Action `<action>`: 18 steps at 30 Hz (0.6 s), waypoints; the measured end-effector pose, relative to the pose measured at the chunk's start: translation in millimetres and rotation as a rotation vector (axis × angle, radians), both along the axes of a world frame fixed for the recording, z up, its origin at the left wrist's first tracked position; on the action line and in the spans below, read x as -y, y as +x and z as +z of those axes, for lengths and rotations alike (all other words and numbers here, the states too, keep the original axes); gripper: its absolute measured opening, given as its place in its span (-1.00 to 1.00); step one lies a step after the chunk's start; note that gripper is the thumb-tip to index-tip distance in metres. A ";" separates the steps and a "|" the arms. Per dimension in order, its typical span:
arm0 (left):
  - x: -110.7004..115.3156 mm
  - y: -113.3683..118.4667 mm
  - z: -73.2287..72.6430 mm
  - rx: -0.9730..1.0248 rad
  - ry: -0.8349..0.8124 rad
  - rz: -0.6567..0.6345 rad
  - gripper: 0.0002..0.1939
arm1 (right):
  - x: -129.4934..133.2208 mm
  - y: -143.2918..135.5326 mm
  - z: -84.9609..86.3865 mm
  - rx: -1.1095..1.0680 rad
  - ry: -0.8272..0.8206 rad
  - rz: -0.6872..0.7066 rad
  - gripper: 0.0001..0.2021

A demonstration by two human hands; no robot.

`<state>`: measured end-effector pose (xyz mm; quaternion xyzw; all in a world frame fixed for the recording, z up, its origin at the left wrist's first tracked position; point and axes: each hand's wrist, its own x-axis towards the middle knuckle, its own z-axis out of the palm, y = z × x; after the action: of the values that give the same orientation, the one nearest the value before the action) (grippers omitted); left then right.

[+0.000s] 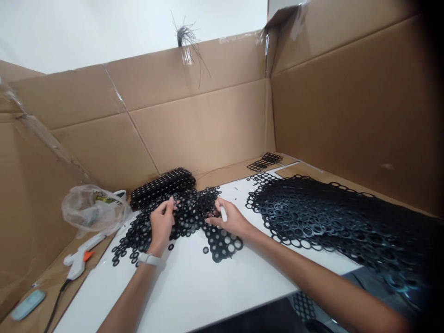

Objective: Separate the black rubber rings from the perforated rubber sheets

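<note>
Black rings joined in sheets and loose pieces lie in a pile on the white board. My left hand is over the left part of the pile, thumb and fingers pinched together; what is between the fingertips is too small to name. On the right side of the pile, my right hand is closed round a white pen-like tool, its fingertips at the black rings. A small joined patch of rings lies flat just below my right hand.
A large black ring mesh covers the right side. Behind the pile sits a rolled black mesh. At left are a plastic bag, a white glue gun and a pale blue object. Cardboard walls surround the board.
</note>
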<state>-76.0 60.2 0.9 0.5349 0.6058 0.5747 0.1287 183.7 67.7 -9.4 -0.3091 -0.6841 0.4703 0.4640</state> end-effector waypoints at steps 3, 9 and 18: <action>-1.9 -22.0 5.5 -0.183 0.014 0.050 -0.48 | -10.0 4.5 -8.2 0.124 -0.111 -0.017 -0.50; 6.3 -5.4 8.4 -0.505 0.209 -0.062 -0.67 | -21.8 0.3 -23.7 -0.064 -0.278 0.016 -0.43; 22.3 44.1 -2.6 -0.429 0.103 -0.447 -0.72 | -8.0 -0.7 -0.5 -0.191 -0.158 0.012 -0.41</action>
<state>-31.9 37.9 -1.7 0.7696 0.4567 0.4363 0.0936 183.0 75.7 -9.8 -0.2943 -0.5995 0.5528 0.4984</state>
